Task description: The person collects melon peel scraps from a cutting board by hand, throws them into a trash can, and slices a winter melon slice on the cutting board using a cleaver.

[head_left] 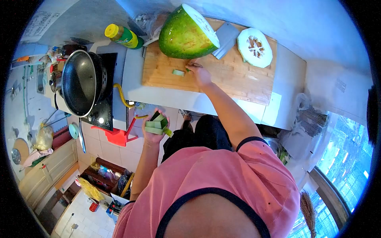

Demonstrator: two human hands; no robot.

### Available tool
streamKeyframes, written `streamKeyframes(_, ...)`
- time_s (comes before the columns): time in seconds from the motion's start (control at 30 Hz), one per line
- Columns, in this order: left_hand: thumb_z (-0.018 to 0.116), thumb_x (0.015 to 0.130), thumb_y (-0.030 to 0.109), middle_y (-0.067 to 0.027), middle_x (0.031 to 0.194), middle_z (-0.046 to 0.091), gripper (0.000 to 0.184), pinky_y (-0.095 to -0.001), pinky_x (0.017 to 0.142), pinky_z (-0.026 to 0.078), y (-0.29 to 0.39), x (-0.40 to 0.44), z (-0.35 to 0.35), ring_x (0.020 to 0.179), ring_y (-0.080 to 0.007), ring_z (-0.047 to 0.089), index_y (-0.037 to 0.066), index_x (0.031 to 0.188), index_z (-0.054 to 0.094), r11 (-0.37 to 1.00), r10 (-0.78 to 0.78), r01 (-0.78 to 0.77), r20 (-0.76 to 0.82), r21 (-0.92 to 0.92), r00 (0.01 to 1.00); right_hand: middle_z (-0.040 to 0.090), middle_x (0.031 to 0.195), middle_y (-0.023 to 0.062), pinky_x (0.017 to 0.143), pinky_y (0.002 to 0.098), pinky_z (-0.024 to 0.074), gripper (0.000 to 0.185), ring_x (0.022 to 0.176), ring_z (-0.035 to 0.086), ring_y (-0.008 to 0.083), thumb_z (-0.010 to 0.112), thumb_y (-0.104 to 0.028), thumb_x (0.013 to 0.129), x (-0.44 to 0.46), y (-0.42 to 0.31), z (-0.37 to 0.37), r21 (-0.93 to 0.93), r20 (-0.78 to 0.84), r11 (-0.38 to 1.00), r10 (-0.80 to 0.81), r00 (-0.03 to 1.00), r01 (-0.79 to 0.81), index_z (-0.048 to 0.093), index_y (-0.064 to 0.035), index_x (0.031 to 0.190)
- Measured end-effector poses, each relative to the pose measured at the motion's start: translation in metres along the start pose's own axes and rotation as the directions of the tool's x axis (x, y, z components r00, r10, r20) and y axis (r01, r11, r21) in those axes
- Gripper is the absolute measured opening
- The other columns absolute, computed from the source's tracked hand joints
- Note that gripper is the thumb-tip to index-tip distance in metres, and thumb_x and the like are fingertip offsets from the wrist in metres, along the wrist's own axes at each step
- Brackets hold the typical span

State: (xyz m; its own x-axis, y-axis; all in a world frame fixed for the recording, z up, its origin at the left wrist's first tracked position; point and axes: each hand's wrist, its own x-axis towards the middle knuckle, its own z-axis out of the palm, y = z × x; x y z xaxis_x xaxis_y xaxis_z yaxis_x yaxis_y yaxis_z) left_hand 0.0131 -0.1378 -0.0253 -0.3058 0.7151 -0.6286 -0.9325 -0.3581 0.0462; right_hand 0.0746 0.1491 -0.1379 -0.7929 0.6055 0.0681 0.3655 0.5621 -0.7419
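My left hand (147,137), in front of the counter edge, cups several pale and dark green strips of winter melon rind (156,123). Over the wooden cutting board (158,73), my right hand (200,74) has its fingers closed on a small green rind piece (187,70). Just left of those fingers, another pale rind piece (178,72) lies flat. The large cut winter melon (182,35) rests behind my right hand, its white cut face turned right. A cleaver (227,39) lies beside it, and a round melon slice (258,51) with a seedy centre sits farther right.
A green bottle with a yellow cap (123,36) stands left of the board. A wok (81,83) is on the black stove (105,107) at left, its handle pointing toward me. Below the counter is a red plastic stool (117,137). Windows are at lower right.
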Motion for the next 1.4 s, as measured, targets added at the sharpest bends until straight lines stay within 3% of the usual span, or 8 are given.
streamKeyframes(0.17, 0.050, 0.082, 0.026, -0.0077, 0.104, 0.061, 0.036, -0.0419, 0.096, 0.038, 0.002, 0.003, 0.000, 0.099, -0.0227, 0.056, 0.008, 0.113, 0.057, 0.999, -0.015, 0.013, 0.038, 0.033, 0.999, 0.060, 0.108, 0.0122, 0.079, 0.0405, 0.0473, 0.034, 0.093, 0.058, 0.0326, 0.056, -0.006, 0.079, -0.007, -0.012, -0.007, 0.050, -0.008, 0.997, 0.064, 0.998, -0.063, 0.061, -0.0141, 0.112)
streamKeyframes(0.3, 0.050, 0.083, 0.026, -0.0072, 0.104, 0.059, 0.036, -0.0417, 0.096, 0.039, 0.006, 0.007, -0.003, 0.099, -0.0222, 0.056, 0.008, 0.113, 0.056, 0.999, -0.025, 0.022, 0.074, 0.034, 0.997, 0.062, 0.093, 0.0203, 0.073, 0.0409, 0.0476, 0.037, 0.085, 0.059, 0.0359, 0.056, -0.007, 0.080, -0.058, 0.018, -0.061, 0.284, -0.073, 0.851, 0.479, 0.875, -0.443, 0.053, -0.0036, 0.118)
streamKeyframes(0.47, 0.051, 0.082, 0.024, -0.0073, 0.103, 0.059, 0.035, -0.0415, 0.094, 0.040, 0.005, 0.004, 0.000, 0.098, -0.0220, 0.056, 0.007, 0.112, 0.056, 0.999, -0.036, 0.035, 0.022, 0.029, 0.999, 0.061, 0.082, 0.0162, 0.060, 0.0376, 0.0484, 0.033, 0.065, 0.059, 0.0268, 0.057, -0.011, 0.082, -0.056, 0.105, -0.129, -0.093, -0.436, 0.860, 0.418, 0.797, -0.502, 0.054, -0.0002, 0.113)
streamKeyframes(0.53, 0.051, 0.081, 0.024, -0.0074, 0.103, 0.059, 0.035, -0.0414, 0.094, 0.040, 0.002, 0.005, 0.002, 0.098, -0.0219, 0.056, 0.007, 0.111, 0.057, 0.999, -0.035, 0.034, 0.020, 0.043, 0.999, 0.054, 0.070, 0.0066, 0.050, 0.0305, 0.0430, 0.019, 0.057, 0.053, 0.0180, 0.056, -0.015, 0.084, -0.039, 0.108, -0.147, 0.896, -0.021, 0.188, 0.922, 0.385, -0.402, 0.056, -0.0031, 0.099)
streamKeyframes(0.73, 0.051, 0.080, 0.024, -0.0074, 0.102, 0.060, 0.035, -0.0414, 0.095, 0.040, -0.010, 0.009, 0.013, 0.098, -0.0217, 0.056, 0.007, 0.111, 0.057, 0.998, -0.033, 0.032, 0.023, 0.046, 0.999, 0.045, 0.062, 0.0034, 0.046, 0.0258, 0.0355, 0.009, 0.051, 0.043, 0.0152, 0.054, -0.014, 0.080, -0.026, 0.144, -0.170, 0.780, 0.418, -0.604, 0.697, 0.583, 0.163, 0.049, -0.0067, 0.078)
streamKeyframes(1.03, 0.049, 0.080, 0.026, -0.0077, 0.103, 0.060, 0.038, -0.0421, 0.095, 0.039, -0.021, 0.008, 0.008, 0.098, -0.0221, 0.056, 0.007, 0.113, 0.056, 1.000, 0.010, -0.010, 0.001, 0.023, 1.000, 0.036, 0.059, 0.0027, 0.048, 0.0288, 0.0320, 0.009, 0.050, 0.034, 0.0150, 0.050, -0.010, 0.075, -0.021, 0.144, -0.179, 0.961, 0.178, -0.028, 0.825, 0.537, -0.276, 0.042, -0.0063, 0.072)
streamKeyframes(1.27, 0.048, 0.081, 0.026, -0.0078, 0.106, 0.060, 0.038, -0.0420, 0.096, 0.039, -0.028, 0.006, 0.004, 0.099, -0.0224, 0.056, 0.008, 0.114, 0.056, 1.000, 0.015, -0.015, -0.006, 0.010, 1.000, 0.037, 0.059, 0.0019, 0.045, 0.0256, 0.0326, 0.009, 0.049, 0.036, 0.0126, 0.050, -0.010, 0.077, -0.015, 0.137, -0.185, 0.939, 0.265, -0.338, 0.609, 0.748, -0.058, 0.042, -0.0061, 0.075)
streamKeyframes(1.4, 0.049, 0.082, 0.026, -0.0076, 0.105, 0.060, 0.037, -0.0422, 0.096, 0.039, -0.035, 0.005, 0.008, 0.099, -0.0223, 0.057, 0.008, 0.113, 0.056, 0.999, 0.030, -0.030, -0.011, 0.021, 0.999, 0.039, 0.060, 0.0007, 0.044, 0.0225, 0.0328, 0.005, 0.051, 0.038, 0.0107, 0.049, -0.009, 0.080, -0.022, 0.158, -0.184, 0.866, 0.480, -0.397, 0.492, 0.727, -0.303, 0.047, -0.0044, 0.079)
